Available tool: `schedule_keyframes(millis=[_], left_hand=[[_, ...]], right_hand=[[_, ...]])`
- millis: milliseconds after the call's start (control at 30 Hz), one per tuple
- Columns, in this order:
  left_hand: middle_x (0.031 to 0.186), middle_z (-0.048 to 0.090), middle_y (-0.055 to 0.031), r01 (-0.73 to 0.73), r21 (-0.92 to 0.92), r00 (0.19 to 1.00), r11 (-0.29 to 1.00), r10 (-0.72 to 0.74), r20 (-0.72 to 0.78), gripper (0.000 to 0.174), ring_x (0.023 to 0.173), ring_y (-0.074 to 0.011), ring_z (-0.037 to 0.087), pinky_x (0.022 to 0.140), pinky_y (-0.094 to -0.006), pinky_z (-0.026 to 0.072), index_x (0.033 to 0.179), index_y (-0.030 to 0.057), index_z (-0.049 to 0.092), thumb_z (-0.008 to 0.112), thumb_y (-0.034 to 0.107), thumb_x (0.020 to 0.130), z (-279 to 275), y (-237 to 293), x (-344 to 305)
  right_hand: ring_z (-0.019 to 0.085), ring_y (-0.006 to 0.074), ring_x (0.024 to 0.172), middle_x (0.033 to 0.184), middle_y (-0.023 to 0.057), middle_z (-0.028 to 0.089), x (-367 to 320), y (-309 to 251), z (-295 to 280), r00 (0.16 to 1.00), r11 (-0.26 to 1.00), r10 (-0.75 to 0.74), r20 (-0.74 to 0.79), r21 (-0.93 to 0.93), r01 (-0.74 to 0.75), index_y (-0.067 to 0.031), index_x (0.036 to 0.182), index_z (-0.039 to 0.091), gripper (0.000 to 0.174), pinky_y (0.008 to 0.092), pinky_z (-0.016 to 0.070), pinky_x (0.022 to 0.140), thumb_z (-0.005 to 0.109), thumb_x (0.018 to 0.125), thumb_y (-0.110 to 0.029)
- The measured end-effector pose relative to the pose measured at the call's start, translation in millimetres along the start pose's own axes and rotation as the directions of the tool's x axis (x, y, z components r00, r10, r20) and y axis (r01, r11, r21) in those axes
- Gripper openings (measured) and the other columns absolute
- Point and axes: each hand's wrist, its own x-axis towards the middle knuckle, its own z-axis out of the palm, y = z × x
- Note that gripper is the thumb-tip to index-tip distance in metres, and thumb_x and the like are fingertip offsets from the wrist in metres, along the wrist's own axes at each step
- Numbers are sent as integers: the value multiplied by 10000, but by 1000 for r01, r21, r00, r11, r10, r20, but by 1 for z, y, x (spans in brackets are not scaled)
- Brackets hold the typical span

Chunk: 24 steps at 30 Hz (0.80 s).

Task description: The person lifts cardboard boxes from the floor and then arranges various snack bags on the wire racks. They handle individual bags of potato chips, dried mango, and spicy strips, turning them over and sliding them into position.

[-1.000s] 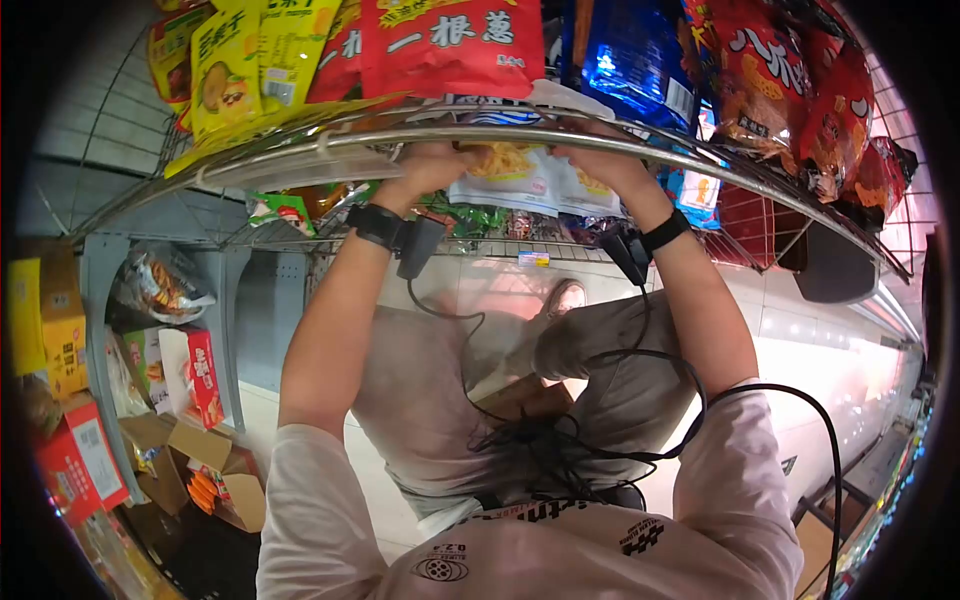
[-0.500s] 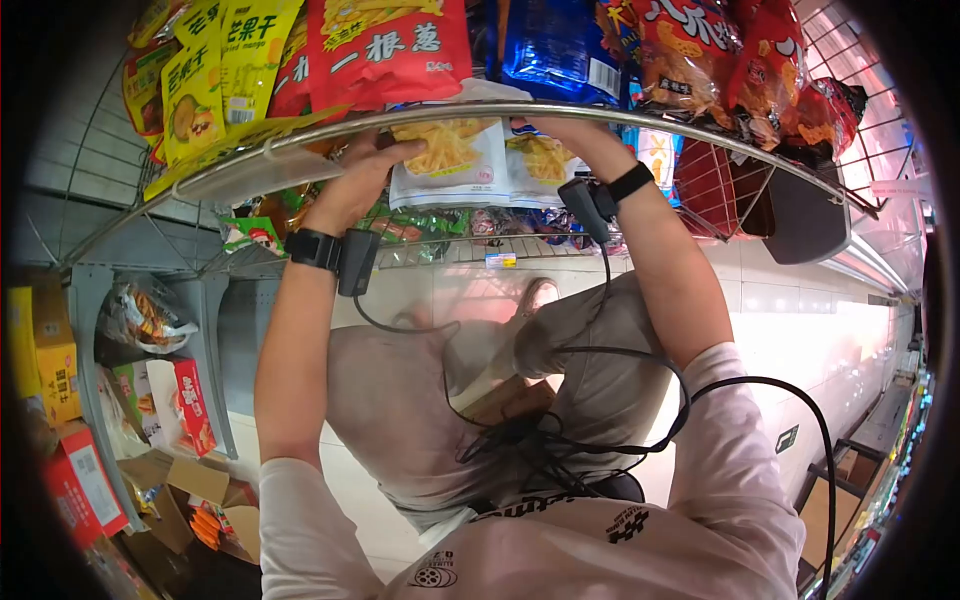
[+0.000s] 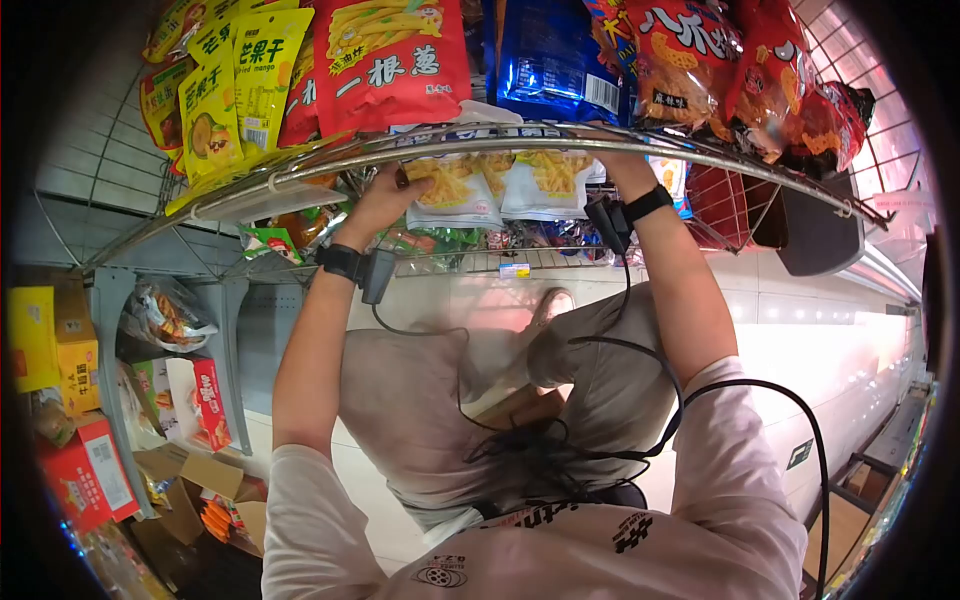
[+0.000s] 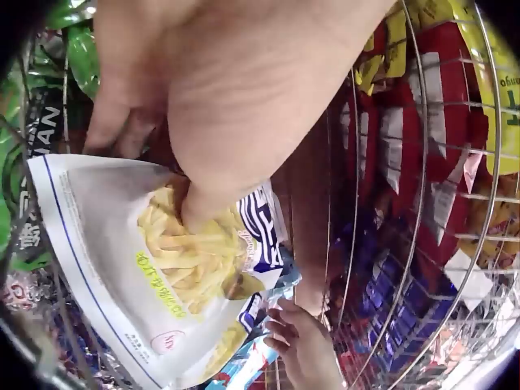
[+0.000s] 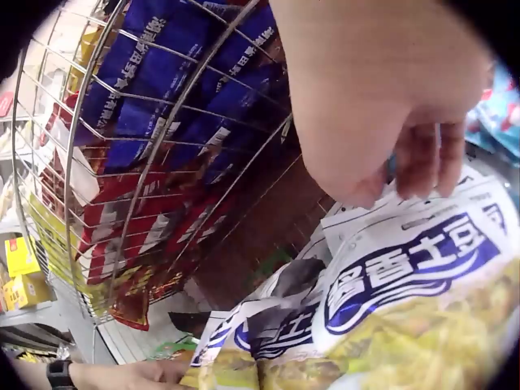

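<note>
Two white-and-blue bags of potato snacks, with fries printed on them, stand side by side on the lower wire shelf, the left bag (image 3: 452,197) and the right bag (image 3: 545,187). My left hand (image 3: 382,203) pinches the left bag by its side edge. In the left wrist view its thumb lies across the printed fries, and its fingers pass behind the bag. Partly hidden by the shelf rail, my right hand (image 3: 626,172) is at the right bag's far side. The right wrist view has its loosely bent fingers (image 5: 418,166) right at that bag's top edge.
A curved wire rail (image 3: 480,140) crosses just over both hands. Above it are red snack bags (image 3: 395,65), a blue bag (image 3: 560,60) and yellow dried mango bags (image 3: 268,70). Green packets (image 4: 16,187) lie beside the left bag. Open cartons (image 3: 205,475) stand at lower left.
Since half a second ago the potato snack bags have shifted slightly down and right in the head view, with both hands. The right bag now shows more of its front. Part of the shift is head movement.
</note>
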Motion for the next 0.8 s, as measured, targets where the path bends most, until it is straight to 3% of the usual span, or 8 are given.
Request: schedule_keyframes(millis=[100,167,200,333,433,567,667,800], left_hand=[[1261,667,-118,-24,21,1000,999,24,6,570,1143,-206,626,1001,-339,483,1409,-2,500,752,203,940,6,4,-1],[1054,731,-146,-61,-48,990,997,54,-129,449,1029,-215,682,916,-335,531,1215,-45,643,767,276,927,11,0,2],[1249,674,-132,3,-81,997,997,-9,-76,571,1134,-183,632,971,-322,504,1375,-33,509,767,222,934,10,10,2],[1221,684,-180,-70,177,995,982,80,-53,661,1129,-227,651,987,-355,503,1361,-64,502,785,329,912,22,41,-13],[1257,663,-215,-28,151,998,988,35,-47,746,1152,-271,650,995,-367,501,1398,-71,473,779,399,905,24,30,-9],[1274,653,-222,-158,72,982,985,164,-88,735,1162,-270,644,995,-365,501,1388,-77,478,765,409,917,25,16,-7],[1257,674,-169,-61,185,992,981,79,-96,586,1156,-265,647,1007,-372,493,1343,-35,527,755,315,932,22,26,-14],[1258,675,-154,-22,8,998,1000,22,-51,558,1160,-233,641,1014,-357,488,1348,-27,524,739,295,946,23,27,-16]], right_hand=[[637,317,1209,1285,126,686,-2,11,3,999,994,34,-19,102,-32,-199,1364,639,512,436,477,1050,533,987,-529],[639,312,1201,1279,130,688,-3,16,2,998,987,55,-13,152,-53,-188,1358,642,527,432,478,1045,543,977,-538],[640,310,1197,1276,131,689,-4,18,2,998,982,66,-9,175,-64,-182,1354,644,535,430,479,1042,549,972,-543],[644,301,1180,1263,138,692,-4,23,6,995,961,98,26,258,-102,-160,1342,651,567,421,483,1031,570,952,-563],[647,295,1168,1254,144,694,-4,23,6,991,945,116,63,301,-130,-143,1332,657,592,415,485,1023,586,938,-578],[650,286,1151,1242,151,697,-7,25,3,987,933,130,91,326,-153,-120,1319,664,627,407,489,1012,607,918,-598],[653,279,1139,1232,156,700,-8,26,4,984,923,141,108,346,-170,-103,1309,670,653,401,491,1004,623,903,-613],[657,271,1122,1220,163,703,-12,25,2,979,909,146,143,372,-190,-80,1296,677,690,392,495,994,644,883,-633]])
